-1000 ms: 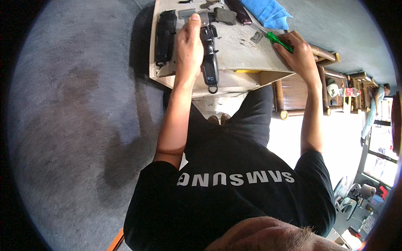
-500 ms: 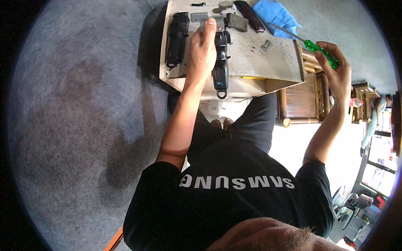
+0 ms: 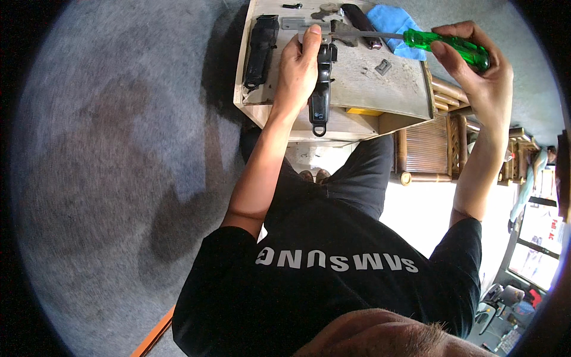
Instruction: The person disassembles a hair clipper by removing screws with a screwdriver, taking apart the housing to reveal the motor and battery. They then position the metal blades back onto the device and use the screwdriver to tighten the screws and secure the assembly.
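On a worn wooden worktop [image 3: 404,89], the left hand [image 3: 299,65] pins a black hair clipper [image 3: 321,83], fingers wrapped around its body, while the right hand [image 3: 476,62] grips a green-handled screwdriver [image 3: 428,43], tip aimed at the clipper's head.

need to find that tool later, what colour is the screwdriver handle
Translucent green, on the screwdriver in the right hand; head view.

Bystanders on the small wooden table [image 3: 410,95]

Far left: black clipper housing [image 3: 260,50]. Far right: blue cloth [image 3: 389,21] beside a dark narrow casing [image 3: 360,22]. Scattered between: small metal parts [image 3: 383,66]. Beyond the right edge: slatted wooden furniture [image 3: 425,146].
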{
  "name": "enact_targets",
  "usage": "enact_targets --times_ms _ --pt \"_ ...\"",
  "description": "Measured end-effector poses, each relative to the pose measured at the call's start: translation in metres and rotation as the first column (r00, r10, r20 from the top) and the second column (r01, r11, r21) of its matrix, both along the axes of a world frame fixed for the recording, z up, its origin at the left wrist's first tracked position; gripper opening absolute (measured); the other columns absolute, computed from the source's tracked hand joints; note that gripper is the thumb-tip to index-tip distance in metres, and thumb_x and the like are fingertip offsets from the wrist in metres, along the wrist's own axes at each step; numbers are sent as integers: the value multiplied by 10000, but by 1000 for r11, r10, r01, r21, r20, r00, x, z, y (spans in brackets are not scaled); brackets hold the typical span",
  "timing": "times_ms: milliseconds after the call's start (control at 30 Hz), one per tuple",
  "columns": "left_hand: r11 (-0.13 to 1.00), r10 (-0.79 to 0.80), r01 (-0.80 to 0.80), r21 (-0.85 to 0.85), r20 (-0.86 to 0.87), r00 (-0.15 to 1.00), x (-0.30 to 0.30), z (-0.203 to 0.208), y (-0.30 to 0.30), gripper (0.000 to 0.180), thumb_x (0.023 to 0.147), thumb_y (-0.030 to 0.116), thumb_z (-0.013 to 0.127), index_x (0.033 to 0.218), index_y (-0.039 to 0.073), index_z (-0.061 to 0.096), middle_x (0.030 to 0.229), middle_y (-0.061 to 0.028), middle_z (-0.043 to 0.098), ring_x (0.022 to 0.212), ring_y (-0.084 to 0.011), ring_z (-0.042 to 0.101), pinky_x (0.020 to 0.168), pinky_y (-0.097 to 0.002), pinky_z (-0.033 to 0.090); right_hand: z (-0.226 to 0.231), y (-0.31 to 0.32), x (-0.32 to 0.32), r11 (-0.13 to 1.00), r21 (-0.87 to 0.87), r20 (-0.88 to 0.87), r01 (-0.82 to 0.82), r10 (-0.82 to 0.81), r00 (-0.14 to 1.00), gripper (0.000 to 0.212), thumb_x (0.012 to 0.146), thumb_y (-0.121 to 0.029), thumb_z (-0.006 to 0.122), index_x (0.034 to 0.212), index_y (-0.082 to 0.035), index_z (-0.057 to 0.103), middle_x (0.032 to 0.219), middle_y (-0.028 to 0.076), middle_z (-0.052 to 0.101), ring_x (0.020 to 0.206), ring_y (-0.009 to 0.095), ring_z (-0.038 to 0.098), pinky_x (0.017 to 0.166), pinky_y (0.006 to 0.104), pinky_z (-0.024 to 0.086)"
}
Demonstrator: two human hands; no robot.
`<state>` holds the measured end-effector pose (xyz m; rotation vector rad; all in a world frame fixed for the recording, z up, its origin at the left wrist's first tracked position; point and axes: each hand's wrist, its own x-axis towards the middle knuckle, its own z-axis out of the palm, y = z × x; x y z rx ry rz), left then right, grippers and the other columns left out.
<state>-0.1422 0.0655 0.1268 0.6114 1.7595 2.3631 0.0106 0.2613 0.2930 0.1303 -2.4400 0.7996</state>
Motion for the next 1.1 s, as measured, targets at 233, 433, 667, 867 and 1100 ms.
enact_targets --times_ms 233,433,667,867,1100 --pt "1000 9 -9 -1 23 1000 -1 -1 0 484 1073 444 553 777 62 526 679 62 369 635 -69 327 555 -286 305 9 6 -14 998 33 109 -52 48 993 280 906 -206 818 1081 -7 729 990 39 747 925 84 686 862 232 534" --pt "1000 26 -26 -3 -7 1000 0 2 0 492 1071 445 551 764 61 529 663 62 375 624 -66 340 547 -287 303 13 5 -15 996 45 118 -77 71 990 302 904 -233 823 1078 -5 728 989 50 747 927 107 703 862 252 553" --pt "999 18 -18 -32 11 1000 1 3 -2 489 1071 462 548 794 59 531 658 59 361 618 -65 336 544 -289 308 11 5 -20 994 51 135 -92 85 987 339 894 -265 833 1089 -9 725 1003 51 746 932 115 704 876 264 558" --pt "998 23 -23 -50 -3 1000 3 4 -1 502 1070 462 548 795 42 532 674 53 379 640 -72 346 561 -289 324 18 2 -21 967 219 126 -128 102 987 339 906 -305 809 1059 -16 716 1005 94 751 873 159 733 804 313 602" --pt "993 53 -56 -108 -33 998 0 2 -1 510 1060 473 561 815 26 545 685 40 394 656 -77 358 569 -289 337 75 -60 -26 977 201 329 -78 8 944 138 837 -115 772 891 4 727 758 85 737 607 119 663 541 262 531"
